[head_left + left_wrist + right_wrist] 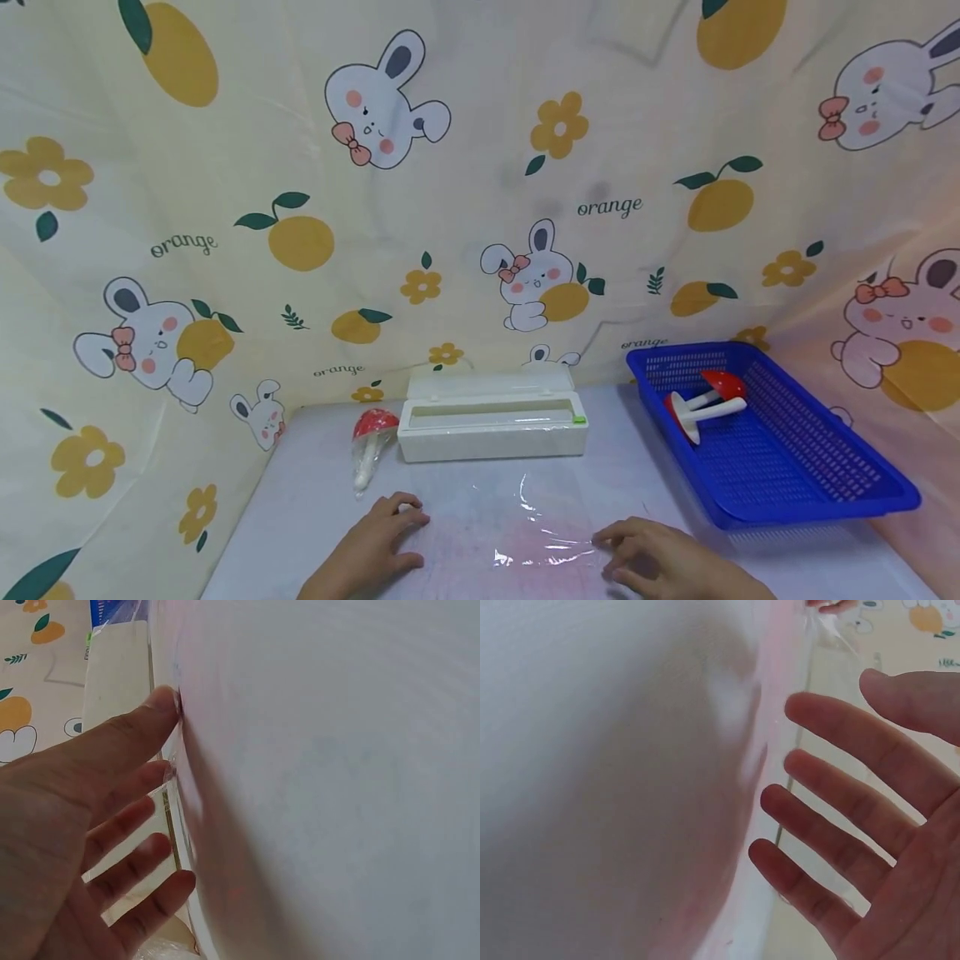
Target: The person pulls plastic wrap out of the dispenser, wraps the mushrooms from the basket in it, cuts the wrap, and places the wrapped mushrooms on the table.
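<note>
A sheet of clear cling film (525, 521) lies on the white table between both hands, shiny and creased toward the right. My left hand (378, 542) is at its left edge, fingers loosely bent; in the left wrist view, the thumb (154, 712) and index fingertip touch the film. On the right side, my right hand (656, 554) rests at the film's edge, and the right wrist view shows its fingers (832, 817) spread and nearly straight. Behind the film stands a white cling film dispenser (491, 442), its lid raised, with a green slider (579, 420) at its right end.
A red-capped toy mushroom (373, 437) wrapped in film lies left of the dispenser. At right, a blue plastic basket (795, 450) holds two unwrapped toy mushrooms (705, 408). A patterned cloth (465, 192) with rabbits and oranges hangs behind the table.
</note>
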Demonstrator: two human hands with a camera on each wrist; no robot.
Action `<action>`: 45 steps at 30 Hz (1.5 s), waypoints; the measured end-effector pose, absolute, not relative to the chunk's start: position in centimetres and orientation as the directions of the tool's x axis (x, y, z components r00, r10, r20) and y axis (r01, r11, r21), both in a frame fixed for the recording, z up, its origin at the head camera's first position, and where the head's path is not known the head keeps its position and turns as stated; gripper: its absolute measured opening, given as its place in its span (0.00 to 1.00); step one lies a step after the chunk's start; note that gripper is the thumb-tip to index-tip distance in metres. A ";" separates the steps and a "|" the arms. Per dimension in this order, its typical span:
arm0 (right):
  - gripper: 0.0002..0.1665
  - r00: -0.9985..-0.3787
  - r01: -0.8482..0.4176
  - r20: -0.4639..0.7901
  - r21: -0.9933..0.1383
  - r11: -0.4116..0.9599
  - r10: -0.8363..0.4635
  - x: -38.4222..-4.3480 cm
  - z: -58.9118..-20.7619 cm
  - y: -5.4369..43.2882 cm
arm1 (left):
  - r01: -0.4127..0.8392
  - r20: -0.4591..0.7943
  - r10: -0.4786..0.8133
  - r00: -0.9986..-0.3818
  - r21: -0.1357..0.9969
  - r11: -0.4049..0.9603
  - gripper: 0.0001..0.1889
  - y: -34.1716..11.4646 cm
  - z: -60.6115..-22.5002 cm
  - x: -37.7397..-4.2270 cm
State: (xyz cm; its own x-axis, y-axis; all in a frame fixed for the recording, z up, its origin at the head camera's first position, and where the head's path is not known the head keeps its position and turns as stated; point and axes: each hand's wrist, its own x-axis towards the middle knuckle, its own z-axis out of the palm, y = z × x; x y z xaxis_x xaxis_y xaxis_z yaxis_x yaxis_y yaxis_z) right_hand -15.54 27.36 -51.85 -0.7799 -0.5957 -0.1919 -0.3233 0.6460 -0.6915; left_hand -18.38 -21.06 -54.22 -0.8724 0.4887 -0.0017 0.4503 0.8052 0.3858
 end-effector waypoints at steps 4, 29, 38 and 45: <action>0.08 -0.766 -0.371 -0.161 -0.679 0.633 -0.622 -15.8 -51.7 27.5 | 0.479 0.030 0.500 -0.865 0.345 0.807 0.27 -21.1 -54.2 -18.4; 0.29 -0.706 -0.690 0.544 -0.386 0.611 -0.454 -19.8 -43.3 32.3 | 0.403 -0.092 0.472 -0.877 0.395 0.826 0.28 -21.1 -53.8 -19.3; 0.27 -0.772 -0.604 0.489 -0.366 0.708 -0.406 -22.8 -41.1 35.9 | 0.448 -0.059 0.502 -0.863 0.372 0.813 0.29 -21.2 -53.6 -19.1; 0.21 -0.798 -0.560 0.479 -0.367 0.742 -0.365 -25.1 -41.2 38.5 | 0.458 -0.041 0.511 -0.859 0.386 0.801 0.28 -21.3 -53.9 -19.0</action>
